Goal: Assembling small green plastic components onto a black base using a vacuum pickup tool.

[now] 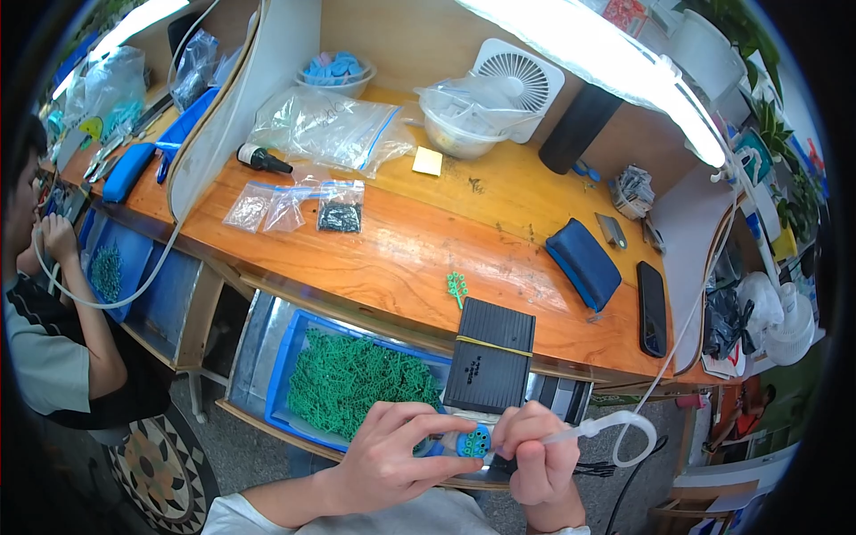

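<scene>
Between the thumb and fingers of my left hand [383,459] is a small round blue piece [473,440] with green bits set in its face. My right hand [539,450] is closed around a slim white pen-like tool [563,435], its tip close to the blue piece. A white tube [644,426] runs from the tool's back end and loops upward. Just beyond both hands lies a black ribbed block [489,366] with a yellow rubber band around it. On the desk behind it rests a green branched piece [456,287].
A blue tray [275,392] heaped with small green branched pieces [357,379] sits in the open drawer. On the desk [401,259] are zip bags [334,134], a dark bottle [263,160], a blue pouch [583,265] and a phone [652,308]. Another person [53,339] works at left.
</scene>
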Demonstrator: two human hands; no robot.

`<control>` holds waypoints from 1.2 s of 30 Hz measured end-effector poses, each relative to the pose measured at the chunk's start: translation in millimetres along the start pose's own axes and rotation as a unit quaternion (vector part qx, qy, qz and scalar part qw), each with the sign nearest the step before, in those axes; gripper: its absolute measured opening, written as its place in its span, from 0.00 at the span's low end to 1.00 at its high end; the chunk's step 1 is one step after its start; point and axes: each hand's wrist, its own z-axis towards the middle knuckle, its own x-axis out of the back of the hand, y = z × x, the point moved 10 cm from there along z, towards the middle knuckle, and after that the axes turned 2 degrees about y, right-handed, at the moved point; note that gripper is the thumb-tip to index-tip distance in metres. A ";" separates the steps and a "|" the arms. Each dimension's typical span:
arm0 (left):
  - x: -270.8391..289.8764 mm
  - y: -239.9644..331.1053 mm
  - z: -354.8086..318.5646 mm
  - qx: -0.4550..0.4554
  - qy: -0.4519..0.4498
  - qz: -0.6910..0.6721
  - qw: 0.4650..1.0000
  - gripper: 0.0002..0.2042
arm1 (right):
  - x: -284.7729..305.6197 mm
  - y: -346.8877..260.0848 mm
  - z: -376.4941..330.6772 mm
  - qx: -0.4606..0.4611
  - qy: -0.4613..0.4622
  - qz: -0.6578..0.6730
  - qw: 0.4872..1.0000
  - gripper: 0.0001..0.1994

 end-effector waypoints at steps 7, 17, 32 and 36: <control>-0.1 -0.8 -0.5 0.008 -0.012 -0.008 1.000 0.09 | -7.0 -0.9 -5.7 0.014 -0.040 -0.027 0.999 0.17; -0.3 -1.4 -1.2 0.012 -0.017 -0.017 1.000 0.13 | -9.0 0.0 -14.6 0.016 -0.050 -0.052 0.997 0.13; -0.9 0.3 -0.2 0.011 -0.016 -0.006 1.000 0.11 | 6.6 7.4 29.3 0.008 0.027 -0.170 0.985 0.02; -0.9 0.2 0.0 0.013 -0.012 -0.005 1.000 0.11 | 6.2 10.5 36.5 -0.021 0.034 -0.182 0.982 0.02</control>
